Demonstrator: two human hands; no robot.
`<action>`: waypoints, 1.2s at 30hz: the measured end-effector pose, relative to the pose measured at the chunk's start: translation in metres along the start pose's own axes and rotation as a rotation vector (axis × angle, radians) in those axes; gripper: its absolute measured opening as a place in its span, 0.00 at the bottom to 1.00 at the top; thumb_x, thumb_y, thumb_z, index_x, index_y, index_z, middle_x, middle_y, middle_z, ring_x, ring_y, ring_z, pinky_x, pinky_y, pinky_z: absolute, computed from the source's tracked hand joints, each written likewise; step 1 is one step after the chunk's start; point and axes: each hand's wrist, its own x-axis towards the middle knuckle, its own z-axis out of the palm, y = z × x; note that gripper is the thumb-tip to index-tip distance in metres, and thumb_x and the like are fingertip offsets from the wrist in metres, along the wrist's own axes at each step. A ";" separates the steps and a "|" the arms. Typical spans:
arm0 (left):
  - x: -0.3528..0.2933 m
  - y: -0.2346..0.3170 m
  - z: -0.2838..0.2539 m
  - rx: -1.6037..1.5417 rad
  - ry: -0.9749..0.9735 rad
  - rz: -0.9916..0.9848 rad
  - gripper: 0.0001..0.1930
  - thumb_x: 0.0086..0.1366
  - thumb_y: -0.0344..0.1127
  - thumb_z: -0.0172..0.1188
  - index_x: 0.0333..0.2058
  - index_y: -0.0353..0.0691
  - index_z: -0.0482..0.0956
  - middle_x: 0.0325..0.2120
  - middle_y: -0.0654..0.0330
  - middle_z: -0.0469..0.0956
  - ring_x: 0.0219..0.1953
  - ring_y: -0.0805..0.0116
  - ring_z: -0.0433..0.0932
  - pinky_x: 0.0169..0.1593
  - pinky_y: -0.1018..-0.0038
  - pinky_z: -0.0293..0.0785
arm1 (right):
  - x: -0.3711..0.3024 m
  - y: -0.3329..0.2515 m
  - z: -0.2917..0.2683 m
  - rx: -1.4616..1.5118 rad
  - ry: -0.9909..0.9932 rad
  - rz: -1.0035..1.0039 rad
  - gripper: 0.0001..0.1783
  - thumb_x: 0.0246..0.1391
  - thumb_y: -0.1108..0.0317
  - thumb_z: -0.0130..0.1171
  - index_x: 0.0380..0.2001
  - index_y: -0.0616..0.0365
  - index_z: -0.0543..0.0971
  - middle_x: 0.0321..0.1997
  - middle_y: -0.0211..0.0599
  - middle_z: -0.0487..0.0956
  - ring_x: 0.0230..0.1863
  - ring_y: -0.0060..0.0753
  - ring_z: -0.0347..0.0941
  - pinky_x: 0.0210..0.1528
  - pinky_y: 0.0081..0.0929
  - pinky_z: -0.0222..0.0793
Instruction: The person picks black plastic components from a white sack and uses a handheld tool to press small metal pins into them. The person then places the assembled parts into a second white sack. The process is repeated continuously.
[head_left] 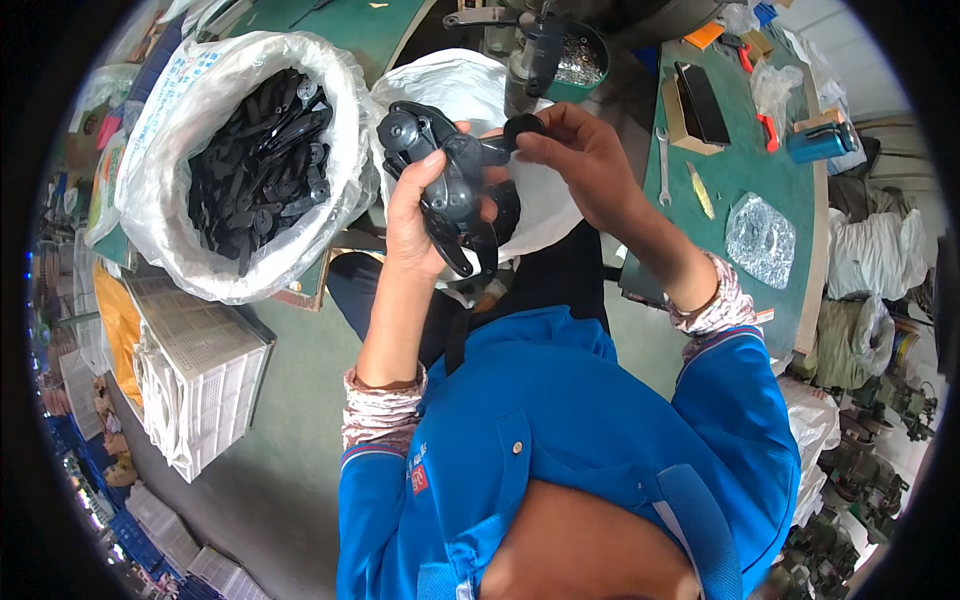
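Note:
My left hand is wrapped round a bunch of several black plastic parts with round ends and curved, tapering arms. My right hand pinches the round end of one such black part between thumb and fingers, and its narrow arm reaches back to the bunch. Both hands are above a white-lined container, partly hidden behind them. To the left, a big clear plastic bag opens upward, full of similar loose black parts.
A metal bench machine stands just beyond my hands, beside a dark tub of small metal pieces. On the right green table are a wrench, a yellow cutter, a phone and a blue bottle. White crates stand lower left.

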 end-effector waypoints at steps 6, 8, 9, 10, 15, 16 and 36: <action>0.002 -0.011 -0.003 0.013 0.024 0.048 0.25 0.62 0.40 0.54 0.55 0.36 0.64 0.47 0.44 0.73 0.41 0.55 0.80 0.30 0.68 0.82 | 0.006 -0.025 -0.009 0.193 -0.012 -0.234 0.09 0.61 0.73 0.51 0.43 0.63 0.73 0.39 0.39 0.79 0.41 0.30 0.76 0.45 0.30 0.74; 0.003 -0.013 -0.002 0.068 0.015 0.042 0.25 0.62 0.39 0.55 0.55 0.34 0.63 0.46 0.45 0.73 0.39 0.55 0.80 0.29 0.70 0.80 | -0.002 -0.019 -0.002 -0.004 -0.068 -0.217 0.14 0.61 0.73 0.51 0.50 0.60 0.74 0.39 0.38 0.78 0.37 0.24 0.76 0.39 0.24 0.74; 0.002 -0.013 0.000 0.108 0.006 0.031 0.25 0.61 0.39 0.55 0.55 0.34 0.63 0.46 0.46 0.74 0.39 0.55 0.80 0.28 0.70 0.80 | -0.007 -0.022 0.008 -0.063 -0.080 -0.119 0.15 0.60 0.73 0.52 0.51 0.60 0.74 0.39 0.37 0.78 0.34 0.22 0.76 0.38 0.21 0.73; 0.002 -0.014 0.002 0.149 -0.002 0.021 0.25 0.61 0.39 0.55 0.54 0.34 0.62 0.45 0.47 0.74 0.38 0.55 0.80 0.28 0.71 0.79 | -0.012 -0.025 0.015 -0.122 -0.092 -0.020 0.16 0.60 0.72 0.54 0.51 0.61 0.74 0.38 0.36 0.78 0.32 0.20 0.75 0.36 0.19 0.72; -0.002 -0.020 0.006 0.256 0.004 0.033 0.25 0.59 0.37 0.57 0.53 0.34 0.63 0.40 0.51 0.74 0.37 0.60 0.78 0.26 0.71 0.77 | -0.007 -0.008 0.011 -0.252 -0.119 0.007 0.19 0.51 0.68 0.61 0.45 0.67 0.76 0.34 0.39 0.81 0.32 0.23 0.78 0.33 0.22 0.72; -0.003 -0.021 0.005 0.251 0.017 0.028 0.25 0.59 0.36 0.57 0.53 0.34 0.63 0.40 0.51 0.74 0.37 0.60 0.78 0.25 0.71 0.77 | -0.008 -0.008 0.013 -0.280 -0.130 0.038 0.18 0.53 0.69 0.60 0.45 0.66 0.75 0.33 0.38 0.80 0.31 0.22 0.77 0.31 0.20 0.70; -0.003 -0.007 -0.007 0.212 -0.019 0.001 0.27 0.59 0.37 0.57 0.57 0.38 0.63 0.43 0.42 0.75 0.29 0.59 0.79 0.26 0.72 0.76 | -0.015 -0.042 -0.021 -0.478 -0.152 0.014 0.16 0.60 0.68 0.54 0.51 0.55 0.75 0.32 0.32 0.78 0.32 0.19 0.75 0.29 0.16 0.70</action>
